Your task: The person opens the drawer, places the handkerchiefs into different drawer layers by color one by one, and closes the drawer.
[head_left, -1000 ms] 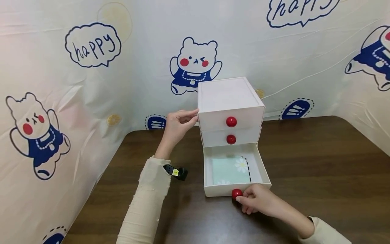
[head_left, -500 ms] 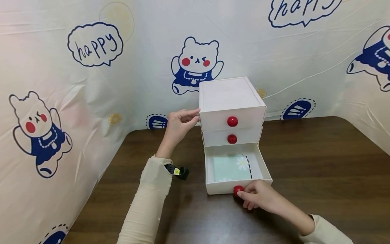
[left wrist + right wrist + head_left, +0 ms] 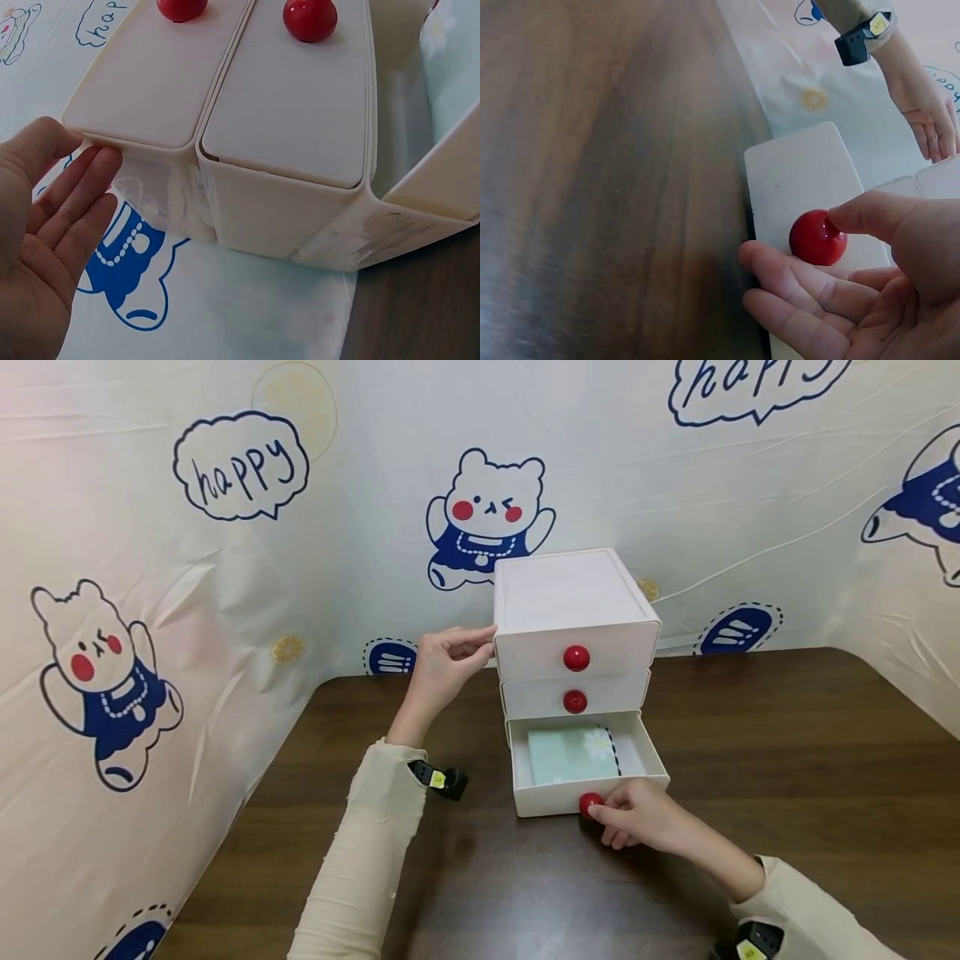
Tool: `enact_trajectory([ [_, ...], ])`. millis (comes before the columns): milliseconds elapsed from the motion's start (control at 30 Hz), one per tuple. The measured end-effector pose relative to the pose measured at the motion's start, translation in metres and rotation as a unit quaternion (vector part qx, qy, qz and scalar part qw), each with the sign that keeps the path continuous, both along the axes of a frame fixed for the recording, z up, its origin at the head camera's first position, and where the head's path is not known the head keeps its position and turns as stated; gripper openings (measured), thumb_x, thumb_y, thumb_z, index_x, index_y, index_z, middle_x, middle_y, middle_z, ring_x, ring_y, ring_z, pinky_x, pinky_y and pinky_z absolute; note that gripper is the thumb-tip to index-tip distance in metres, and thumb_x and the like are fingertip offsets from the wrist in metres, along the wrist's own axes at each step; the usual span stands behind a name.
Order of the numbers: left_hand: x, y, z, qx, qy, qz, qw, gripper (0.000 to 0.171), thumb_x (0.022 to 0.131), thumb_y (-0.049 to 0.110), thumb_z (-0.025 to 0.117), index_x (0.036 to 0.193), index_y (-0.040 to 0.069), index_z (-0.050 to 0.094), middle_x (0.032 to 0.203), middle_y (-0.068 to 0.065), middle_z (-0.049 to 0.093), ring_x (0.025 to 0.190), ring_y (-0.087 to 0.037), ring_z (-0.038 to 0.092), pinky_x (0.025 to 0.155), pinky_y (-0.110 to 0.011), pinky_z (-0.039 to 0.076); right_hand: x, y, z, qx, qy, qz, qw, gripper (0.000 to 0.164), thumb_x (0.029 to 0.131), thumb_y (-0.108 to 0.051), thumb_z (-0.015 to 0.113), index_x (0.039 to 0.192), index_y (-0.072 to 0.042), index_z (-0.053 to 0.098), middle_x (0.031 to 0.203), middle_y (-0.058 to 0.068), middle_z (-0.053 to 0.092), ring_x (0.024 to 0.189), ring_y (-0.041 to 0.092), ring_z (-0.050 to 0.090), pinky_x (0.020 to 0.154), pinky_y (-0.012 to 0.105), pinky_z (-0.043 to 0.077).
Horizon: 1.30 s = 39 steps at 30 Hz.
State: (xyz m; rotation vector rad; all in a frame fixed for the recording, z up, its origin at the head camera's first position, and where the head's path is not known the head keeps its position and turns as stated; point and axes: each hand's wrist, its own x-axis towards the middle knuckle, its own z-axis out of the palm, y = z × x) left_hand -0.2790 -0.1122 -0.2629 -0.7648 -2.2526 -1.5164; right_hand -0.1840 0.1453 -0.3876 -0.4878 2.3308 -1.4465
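Note:
A white drawer cabinet with round red knobs stands on the table, its bottom drawer pulled part way out. Inside that drawer lies a flat pale green item with white daisies, perhaps a notebook. My right hand pinches the bottom drawer's red knob between thumb and fingers. At the cabinet's upper left corner, my left hand touches the edge with its thumb and fingertips. In the left wrist view, the fingers lie fairly straight against the side wall. Both upper drawers are closed.
The brown wooden table extends around the cabinet. Behind it hangs a pale printed cloth with cartoon bears. Black wrist devices sit on both sleeves.
The bottom drawer has slid inward, away from me, with my right hand following on its knob. My left hand stays at the cabinet's corner. The view has shifted slightly.

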Motion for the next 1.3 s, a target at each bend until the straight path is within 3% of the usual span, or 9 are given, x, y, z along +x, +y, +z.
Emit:
enact_trajectory([
  [767, -0.002, 0.0, 0.0, -0.001, -0.003, -0.004, 1.0, 0.024, 0.083, -0.003, 0.063, 0.107, -0.005, 0.065, 0.094, -0.018, 0.066, 0.08, -0.027, 0.064, 0.067, -0.019, 0.051, -0.039, -0.007, 0.008, 0.049, -0.011, -0.003, 0.999, 0.03, 0.091, -0.018, 0.056, 0.08, 0.008, 0.064, 0.066, 0.012, 0.065, 0.059, 0.024, 0.064, 0.058, 0.033, 0.055],
  [1300, 0.0, 0.0, -0.001, -0.001, -0.008, 0.004, 1.0, 0.025, 0.084, -0.002, 0.063, 0.108, -0.004, 0.065, 0.095, -0.017, 0.066, 0.083, -0.024, 0.063, 0.07, -0.022, 0.052, -0.063, -0.008, 0.002, 0.036, -0.01, -0.025, 0.999, 0.029, 0.091, -0.015, 0.055, 0.083, 0.011, 0.065, 0.068, 0.015, 0.066, 0.058, 0.024, 0.064, 0.057, 0.033, 0.055],
])
